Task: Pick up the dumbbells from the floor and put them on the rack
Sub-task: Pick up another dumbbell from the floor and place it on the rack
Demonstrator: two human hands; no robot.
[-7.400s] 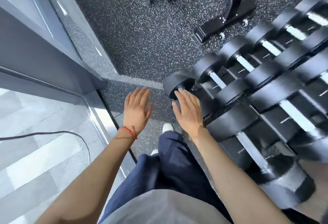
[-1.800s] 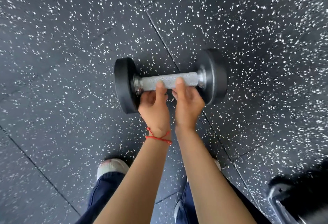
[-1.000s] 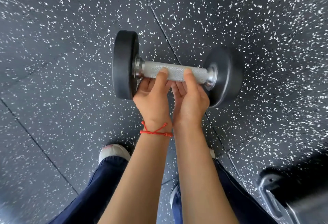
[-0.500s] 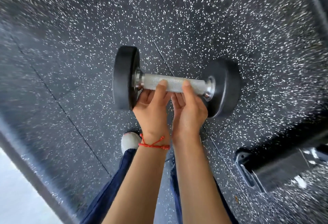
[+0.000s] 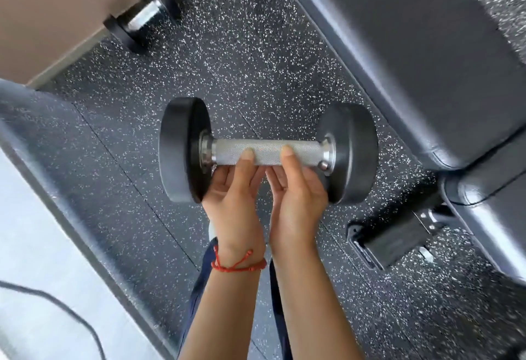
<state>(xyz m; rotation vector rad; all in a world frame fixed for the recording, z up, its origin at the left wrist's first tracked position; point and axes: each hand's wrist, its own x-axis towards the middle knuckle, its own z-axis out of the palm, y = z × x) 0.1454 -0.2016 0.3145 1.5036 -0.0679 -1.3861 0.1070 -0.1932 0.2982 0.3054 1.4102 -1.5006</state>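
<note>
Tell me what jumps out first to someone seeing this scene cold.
A black dumbbell with a silver handle fills the centre, gripped from below by both hands, left hand and right hand side by side. A padded bench runs along the right. Another dumbbell lies on the speckled floor at upper left.

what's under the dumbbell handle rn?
Both palms-up hands: left hand and right hand hold the dumbbell, thumbs over its handle. Below them lies speckled rubber floor. The fingers beneath the handle are hidden.

Speckled rubber floor (image 5: pixel 256 54) — padded bench (image 5: pixel 412 46) (black) alongside.
</note>
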